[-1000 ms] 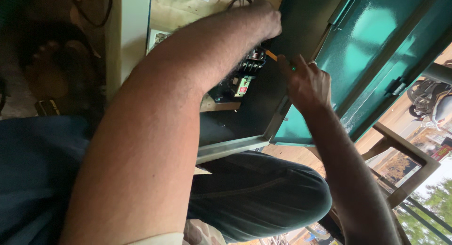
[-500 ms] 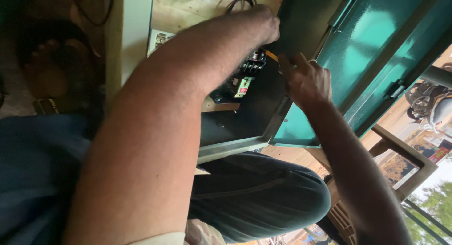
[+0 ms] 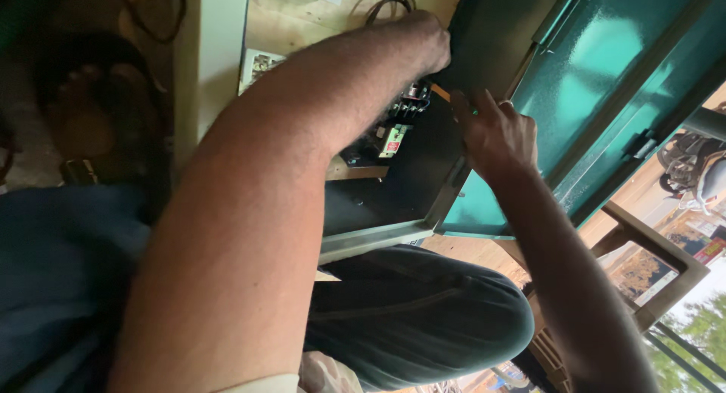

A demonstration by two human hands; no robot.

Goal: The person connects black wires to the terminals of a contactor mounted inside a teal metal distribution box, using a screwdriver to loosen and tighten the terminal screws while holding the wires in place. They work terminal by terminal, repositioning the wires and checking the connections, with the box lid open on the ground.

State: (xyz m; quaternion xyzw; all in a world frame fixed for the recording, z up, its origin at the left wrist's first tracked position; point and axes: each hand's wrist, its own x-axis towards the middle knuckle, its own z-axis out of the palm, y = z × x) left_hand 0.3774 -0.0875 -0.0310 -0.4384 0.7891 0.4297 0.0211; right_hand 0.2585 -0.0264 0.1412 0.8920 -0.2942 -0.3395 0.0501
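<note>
1. The left hand (image 3: 423, 41), at twelve o'clock, reaches into a dark metal electrical box (image 3: 393, 204); its fingers are hidden, so I cannot tell its grip.
2. The right hand (image 3: 495, 132), at two o'clock, pinches a slim orange-handled tool (image 3: 441, 93).
3. The tool's tip points at black components with a small green part (image 3: 393, 140).
4. A teal metal door (image 3: 605, 83) stands open at two o'clock.

Hands: two, left hand (image 3: 423, 41) and right hand (image 3: 495, 132)
Metal boxes: one (image 3: 393, 219)
Green doors: one (image 3: 605, 83)
Screwdrivers: apparently one (image 3: 441, 93)
</note>
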